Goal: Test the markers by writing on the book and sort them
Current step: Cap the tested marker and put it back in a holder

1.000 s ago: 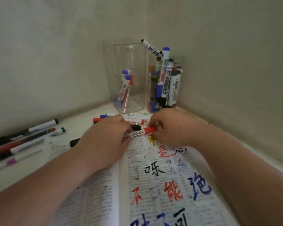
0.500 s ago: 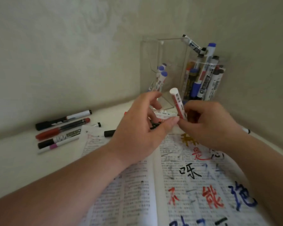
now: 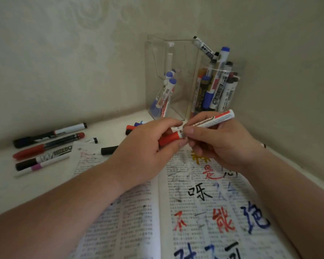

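A white marker with a red cap (image 3: 209, 122) is held over the top of the open book (image 3: 204, 202). My left hand (image 3: 148, 152) grips the red cap end (image 3: 169, 139). My right hand (image 3: 223, 141) holds the white barrel, whose far end points up and right. The book's pages carry printed text and large red, blue, black and yellow characters. Two clear acrylic holders stand in the corner: the left one (image 3: 157, 58) holds a few blue-capped markers, the right one (image 3: 223, 86) holds several markers.
Several markers (image 3: 49, 144) lie on the white table at the left. A black marker (image 3: 109, 150) lies at the book's top edge, and a few more markers (image 3: 134, 126) lie behind my left hand. Walls close off the corner at the back and right.
The marker went from lying flat near the book, to upright, to slanted with its barrel end up and right. My left hand now grips the red cap. The view shifted left.
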A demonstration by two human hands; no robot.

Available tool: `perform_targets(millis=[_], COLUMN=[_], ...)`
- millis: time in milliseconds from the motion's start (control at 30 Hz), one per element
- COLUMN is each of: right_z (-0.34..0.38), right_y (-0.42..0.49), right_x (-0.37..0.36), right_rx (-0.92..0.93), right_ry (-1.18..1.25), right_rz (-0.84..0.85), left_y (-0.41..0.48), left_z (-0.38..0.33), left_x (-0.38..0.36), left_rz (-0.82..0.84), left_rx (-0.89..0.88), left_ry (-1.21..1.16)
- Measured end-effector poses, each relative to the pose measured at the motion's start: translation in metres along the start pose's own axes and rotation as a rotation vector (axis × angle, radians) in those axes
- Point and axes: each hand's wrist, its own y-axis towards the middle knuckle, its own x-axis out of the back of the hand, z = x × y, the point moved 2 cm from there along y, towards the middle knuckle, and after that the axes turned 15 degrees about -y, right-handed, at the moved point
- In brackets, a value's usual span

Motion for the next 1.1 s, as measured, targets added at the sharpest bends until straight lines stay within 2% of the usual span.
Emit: perform_targets(millis=[67, 167, 333, 467, 533, 633, 733, 800, 900, 967, 1033, 1100], right_z=[-0.001, -0.001, 0.007, 0.012, 0.014, 0.019, 0.018, 0.016, 0.012, 0.013, 0.017, 0.019], right_y=[0.0, 0.0, -0.005, -0.006, -0.006, -0.004, 0.001, 0.001, 0.001, 0.002, 0.005, 0.005], right_x=[-0.002, 0.0, 0.012, 0.015, 0.016, 0.01, 0.006, 0.006, 0.008, 0.015, 0.032, 0.048], right_rx=[-0.004, 0.0, 0.093, 0.126, 0.104, 0.059, -0.066, -0.103, 0.014, 0.099, 0.149, 0.172], right_ry=[0.0, -0.002, -0.056, -0.052, 0.008, 0.05, 0.088, 0.134, 0.145, 0.168, 0.263, 0.344], right_rz=[0.0, 0.002, 0.087, 0.025, -0.013, -0.026, -0.046, -0.011, 0.099, 0.128, 0.105, 0.064], left_y=[0.0, -0.003, -0.005, -0.001, 0.001, 0.0, 0.001, 0.001, -0.001, -0.003, -0.003, -0.001], left_z=[0.0, 0.0, -0.008, -0.021, -0.025, -0.026, -0.026, -0.025, -0.024, -0.021, -0.014, -0.007], left_x=[-0.002, -0.007, -0.012, -0.015, -0.013, -0.012, -0.01, -0.007, -0.002, 0.001, 0.009, 0.016], left_rz=[0.041, 0.122, 0.175, 0.189, 0.173, 0.098, 0.062, 0.094, 0.157, 0.217, 0.192, 0.111], left_rx=[-0.007, 0.076, 0.132, 0.142, 0.109, 0.013, 0.009, 0.051, 0.113, 0.231, 0.386, 0.412], left_ry=[0.009, -0.078, -0.195, -0.251, -0.15, 0.17, 0.275, 0.186, -0.048, -0.345, -0.684, -0.787])
